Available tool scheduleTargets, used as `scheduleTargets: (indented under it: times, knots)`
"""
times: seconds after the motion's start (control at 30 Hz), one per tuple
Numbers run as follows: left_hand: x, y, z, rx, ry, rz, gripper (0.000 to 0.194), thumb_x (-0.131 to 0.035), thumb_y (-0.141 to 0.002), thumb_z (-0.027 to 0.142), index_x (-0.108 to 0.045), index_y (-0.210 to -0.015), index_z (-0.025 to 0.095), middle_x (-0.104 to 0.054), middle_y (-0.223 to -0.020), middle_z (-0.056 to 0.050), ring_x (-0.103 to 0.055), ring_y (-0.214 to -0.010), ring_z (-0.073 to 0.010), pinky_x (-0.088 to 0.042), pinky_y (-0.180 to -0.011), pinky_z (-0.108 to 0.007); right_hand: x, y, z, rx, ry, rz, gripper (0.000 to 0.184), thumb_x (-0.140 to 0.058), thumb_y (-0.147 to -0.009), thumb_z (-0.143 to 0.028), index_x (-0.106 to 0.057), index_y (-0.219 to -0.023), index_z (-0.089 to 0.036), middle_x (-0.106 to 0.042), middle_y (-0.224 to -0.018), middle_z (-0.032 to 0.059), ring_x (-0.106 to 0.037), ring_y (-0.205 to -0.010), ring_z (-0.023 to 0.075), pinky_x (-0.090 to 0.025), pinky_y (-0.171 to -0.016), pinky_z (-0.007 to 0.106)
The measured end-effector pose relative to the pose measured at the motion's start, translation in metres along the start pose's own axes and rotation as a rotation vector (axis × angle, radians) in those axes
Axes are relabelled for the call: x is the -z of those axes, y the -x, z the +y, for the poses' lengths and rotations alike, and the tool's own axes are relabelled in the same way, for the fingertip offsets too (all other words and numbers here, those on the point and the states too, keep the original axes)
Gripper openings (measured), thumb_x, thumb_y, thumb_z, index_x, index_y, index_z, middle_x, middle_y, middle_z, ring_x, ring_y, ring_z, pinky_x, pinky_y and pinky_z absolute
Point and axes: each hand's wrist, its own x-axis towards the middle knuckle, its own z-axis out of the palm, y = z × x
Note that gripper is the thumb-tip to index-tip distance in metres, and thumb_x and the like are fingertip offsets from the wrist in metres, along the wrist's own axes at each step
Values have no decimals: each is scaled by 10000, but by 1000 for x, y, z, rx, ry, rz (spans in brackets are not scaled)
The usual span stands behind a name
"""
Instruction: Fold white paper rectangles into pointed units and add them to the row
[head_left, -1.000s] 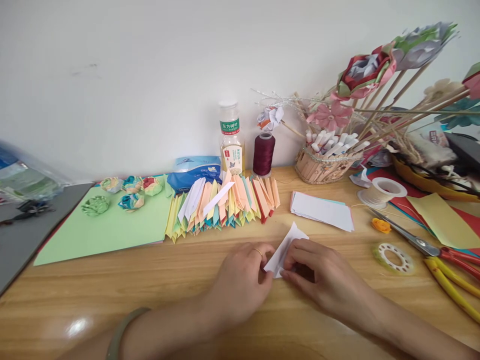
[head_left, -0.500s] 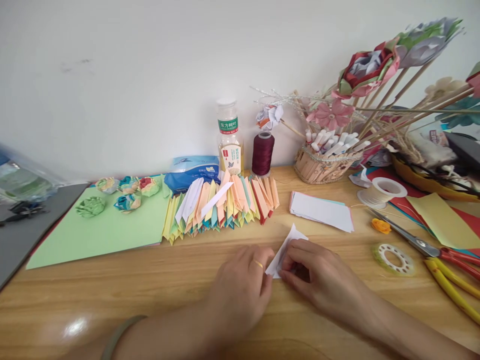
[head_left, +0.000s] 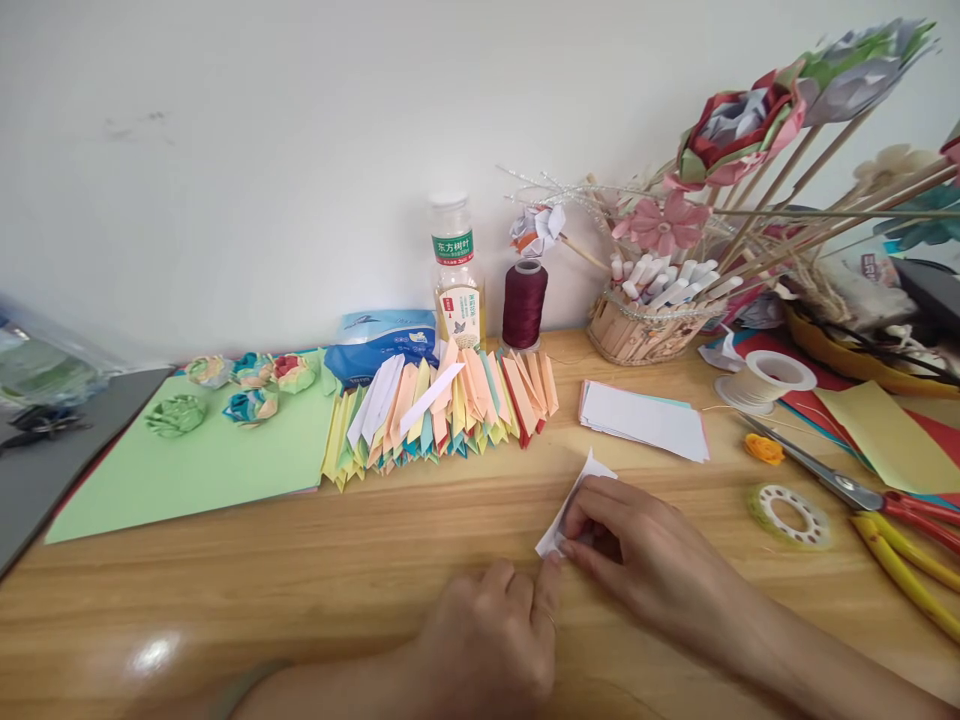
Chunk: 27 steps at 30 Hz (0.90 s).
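A small white folded sheet of paper (head_left: 564, 520) lies slantwise on the wooden table, one edge raised. My right hand (head_left: 637, 540) pinches it along its right side, thumb and fingertips together on the fold. My left hand (head_left: 495, 630) is at the lower end of the paper, its index fingertip pressed on the bottom corner and its other fingers curled in. Beyond my right hand rests a stack of white and coloured paper rectangles (head_left: 643, 420). Many folded coloured paper pieces (head_left: 435, 410) stand in a row behind my left hand.
Paper flowers (head_left: 253, 407) sit on a green sheet (head_left: 195, 480) to the left. At the back are a bottle (head_left: 459, 285), maroon thread (head_left: 523, 305) and a basket of markers (head_left: 652, 325). Tape (head_left: 769, 515), scissors (head_left: 847, 488) and a white spool (head_left: 761, 383) lie right.
My left hand has drawn back toward me from the paper's left side, its index finger now on the bottom corner. My right hand keeps its pinch in nearly the same place.
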Motion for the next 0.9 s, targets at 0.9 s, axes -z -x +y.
scheduleTargets:
  times: [0.9]
  knots:
    - [4,-23,-22,382,108,-231,240,-514,-862,240,-635,-1061,180,-577,-824,-41,-576,-702,-187,-490,-496,-267,21,17,-8,272,-162,-203,316,-523,-868,-330,-592,-1158,-224,-593,-1161,99,-528,-1121,223,-435,-930,348]
